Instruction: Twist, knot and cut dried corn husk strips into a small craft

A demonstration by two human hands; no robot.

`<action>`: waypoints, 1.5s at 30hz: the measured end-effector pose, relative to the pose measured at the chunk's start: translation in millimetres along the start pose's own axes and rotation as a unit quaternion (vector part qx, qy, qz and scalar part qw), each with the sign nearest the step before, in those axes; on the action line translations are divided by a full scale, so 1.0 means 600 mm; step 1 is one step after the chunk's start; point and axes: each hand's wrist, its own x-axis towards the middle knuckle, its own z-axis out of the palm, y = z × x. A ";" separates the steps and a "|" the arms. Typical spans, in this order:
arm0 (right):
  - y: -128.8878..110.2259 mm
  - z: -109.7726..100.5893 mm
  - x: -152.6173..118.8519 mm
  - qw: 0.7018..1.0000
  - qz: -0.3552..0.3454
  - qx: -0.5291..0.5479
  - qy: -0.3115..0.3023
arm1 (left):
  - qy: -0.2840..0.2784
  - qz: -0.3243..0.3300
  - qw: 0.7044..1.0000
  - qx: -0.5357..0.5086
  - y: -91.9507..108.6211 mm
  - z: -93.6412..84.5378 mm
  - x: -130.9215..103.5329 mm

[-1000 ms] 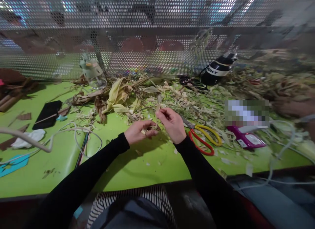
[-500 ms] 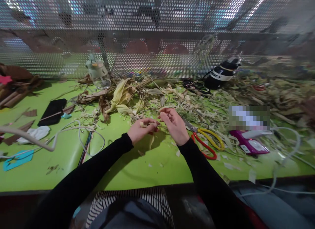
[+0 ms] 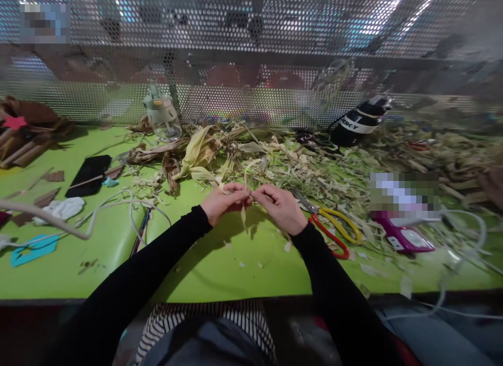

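At the frame's centre, the fingers of the left hand (image 3: 225, 203) pinch a thin, pale-green strip of husk (image 3: 243, 215); those of the right hand (image 3: 282, 210), pressed together, seem to grip it too. Uneven tugging could split it.

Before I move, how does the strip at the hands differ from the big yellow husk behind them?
The strip is narrow; the yellow husk is broad and crumpled. The strip is pinched in the left hand, close beside the right hand; the yellow husk lies among the scraps, held by neither. Both look like pale plant leaf.
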 end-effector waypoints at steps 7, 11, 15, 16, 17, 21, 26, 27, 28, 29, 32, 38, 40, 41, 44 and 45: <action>0.009 0.000 0.002 0.998 -0.014 -0.020 0.053 | 0.015 0.020 1.000 -0.004 0.000 -0.005 0.004; 0.016 0.002 0.005 0.967 -0.069 -0.116 0.216 | -0.008 0.031 0.999 -0.037 -0.006 -0.008 0.009; 0.003 0.018 -0.001 0.956 -0.137 -0.151 0.211 | -0.031 0.057 0.998 0.005 -0.015 -0.009 0.010; -0.002 0.025 -0.003 0.958 -0.153 -0.154 0.187 | -0.036 0.074 0.996 0.032 -0.017 -0.009 0.010; -0.006 0.031 -0.005 0.959 -0.167 -0.159 0.164 | -0.042 0.097 0.993 0.059 -0.019 -0.009 0.011; -0.014 0.047 -0.009 0.959 -0.191 -0.166 0.125 | -0.055 0.162 0.977 0.128 -0.024 -0.011 0.016; -0.015 0.050 -0.011 0.961 -0.200 -0.149 0.117 | -0.036 0.197 0.969 0.143 -0.028 -0.011 0.021; -0.016 0.051 -0.012 0.960 -0.202 -0.151 0.125 | -0.025 0.199 0.968 0.154 -0.028 -0.010 0.020; -0.018 0.052 -0.013 0.957 -0.205 -0.155 0.137 | -0.016 0.199 0.966 0.164 -0.027 -0.009 0.019; -0.019 0.054 -0.015 0.954 -0.207 -0.158 0.150 | -0.009 0.198 0.965 0.170 -0.025 -0.008 0.016; -0.027 0.059 -0.021 0.947 -0.230 -0.151 0.166 | -0.021 0.183 0.973 0.138 -0.018 -0.003 0.009; -0.032 0.057 -0.023 0.952 -0.243 -0.087 0.168 | -0.033 0.170 0.982 0.075 -0.010 -0.001 0.008; -0.027 0.050 -0.020 0.960 -0.170 -0.075 0.208 | -0.028 0.158 0.986 0.051 -0.007 -0.002 0.008; -0.023 0.046 -0.017 0.964 -0.128 -0.076 0.222 | -0.026 0.151 0.987 0.036 -0.005 -0.002 0.007; -0.010 0.037 -0.009 0.981 -0.033 -0.056 0.183 | -0.032 0.137 0.990 -0.006 0.000 -0.003 0.004; -0.007 0.037 -0.007 0.987 -0.016 -0.032 0.154 | -0.034 0.138 0.990 -0.014 0.001 -0.003 0.003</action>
